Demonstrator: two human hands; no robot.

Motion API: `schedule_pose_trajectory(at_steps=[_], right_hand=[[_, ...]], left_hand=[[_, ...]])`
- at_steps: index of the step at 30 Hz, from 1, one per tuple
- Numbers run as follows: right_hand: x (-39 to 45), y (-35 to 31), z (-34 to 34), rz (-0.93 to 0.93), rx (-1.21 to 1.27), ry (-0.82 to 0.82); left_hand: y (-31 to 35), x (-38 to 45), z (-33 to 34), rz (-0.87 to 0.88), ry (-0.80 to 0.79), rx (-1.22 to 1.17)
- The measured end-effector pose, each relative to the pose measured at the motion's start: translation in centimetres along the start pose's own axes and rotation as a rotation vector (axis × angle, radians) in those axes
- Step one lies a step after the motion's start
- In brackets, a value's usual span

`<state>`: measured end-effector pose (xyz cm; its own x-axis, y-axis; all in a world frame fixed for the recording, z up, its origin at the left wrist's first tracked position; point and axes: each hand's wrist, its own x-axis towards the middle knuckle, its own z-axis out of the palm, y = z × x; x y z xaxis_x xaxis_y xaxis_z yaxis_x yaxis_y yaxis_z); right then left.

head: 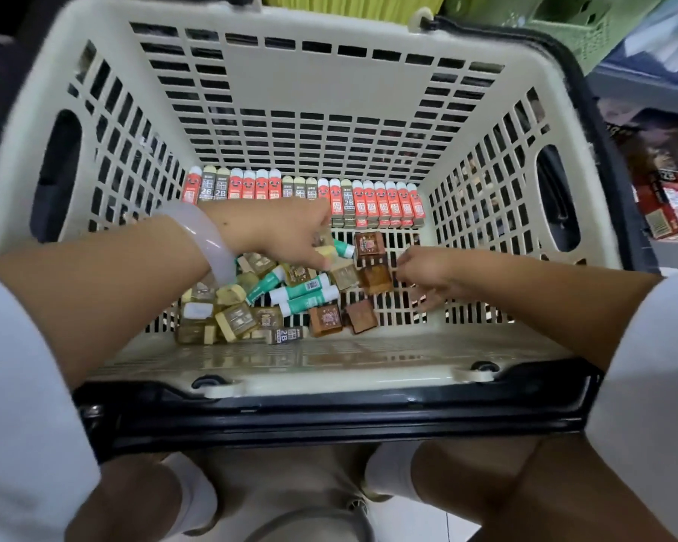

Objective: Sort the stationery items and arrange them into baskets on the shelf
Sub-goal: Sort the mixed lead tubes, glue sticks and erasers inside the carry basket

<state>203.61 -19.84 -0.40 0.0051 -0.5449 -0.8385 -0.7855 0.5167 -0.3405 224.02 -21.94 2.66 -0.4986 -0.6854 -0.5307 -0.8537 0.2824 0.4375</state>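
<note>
Fingers (321, 264) of the left hand (290, 232) curl down into a loose pile of small yellow boxes (235, 320) and pinch a pale one at the top of the heap, beside a green-and-white tube (343, 248). Across from it, the right hand (423, 273) reaches in with thumb and forefinger narrowed against the edge of a brown box (374, 273); whether it grips the box cannot be told. Four brown boxes show in all, two near the right hand and two lower on the basket floor, with about five green-and-white tubes lying among the yellow ones. Along the far wall of the cream basket (329, 379) stands one neat row (302, 195) of roughly twenty upright packs, red and grey mixed. One grey "2B" pack (284, 335) lies loose at the front of the pile.
</note>
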Motion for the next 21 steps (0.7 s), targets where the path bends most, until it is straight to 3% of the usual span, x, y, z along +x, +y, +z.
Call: schedule_pose_trajectory(at_steps=[2,5,10,13,21], right_hand=[[0.0,0.3,1.2,0.027,-0.196,-0.065],[0.1,0.3,3.0,0.012,-0.207,-0.172],[1.2,-0.7,5.5,-0.431,-0.581,0.039],[2.1,-0.7,5.9,-0.550,-0.747,0.085],[2.8,-0.3,5.1,-0.611,-0.643,0.017]], left_hand=[[0.6,0.6,0.7,0.009,0.019,-0.023],[0.4,1.0,1.8,0.031,0.038,-0.093],[-0.3,1.5,2.6,0.010,0.053,-0.249],[-0.3,1.8,2.9,0.006,0.000,-0.267],[-0.5,1.8,2.5,-0.003,-0.001,-0.312]])
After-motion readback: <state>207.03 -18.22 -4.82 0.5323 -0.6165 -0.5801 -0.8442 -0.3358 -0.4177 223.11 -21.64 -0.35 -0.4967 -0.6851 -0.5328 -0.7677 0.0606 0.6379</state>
